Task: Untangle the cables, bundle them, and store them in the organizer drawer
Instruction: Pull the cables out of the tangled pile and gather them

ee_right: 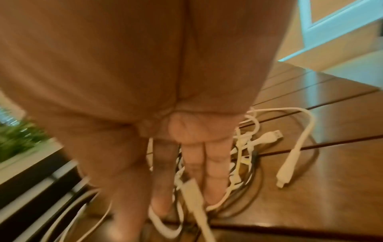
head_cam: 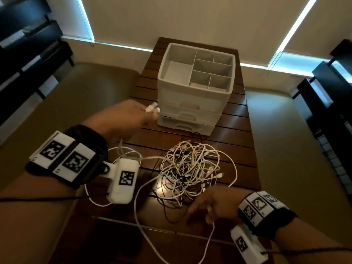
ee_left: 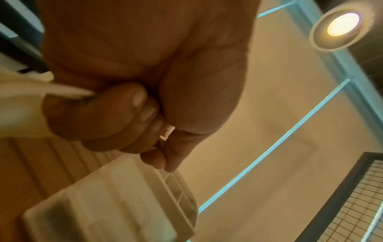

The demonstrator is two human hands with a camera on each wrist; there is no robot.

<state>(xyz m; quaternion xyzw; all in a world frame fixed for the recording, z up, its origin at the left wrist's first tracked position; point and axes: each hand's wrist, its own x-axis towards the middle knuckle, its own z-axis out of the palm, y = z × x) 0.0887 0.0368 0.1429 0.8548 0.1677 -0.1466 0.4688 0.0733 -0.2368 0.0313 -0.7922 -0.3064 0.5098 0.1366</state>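
Left hand (head_cam: 131, 116) fisted on white cable (head_cam: 151, 109), right hand (head_cam: 209, 204) grip unclear, slatted wooden table (head_cam: 238, 134), drawn blinds (head_cam: 190, 16)

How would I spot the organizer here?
On the slatted wooden table, look past the cable tangle to the far end. The organizer is the pale box there, alone in having stacked drawers and a divided open top.

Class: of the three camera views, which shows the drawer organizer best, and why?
The head view: the whole drawer organizer shows, with its divided top tray and three drawer fronts, standing on the table. The left wrist view catches only a blurred part of it beneath the left hand. The right wrist view does not show it.
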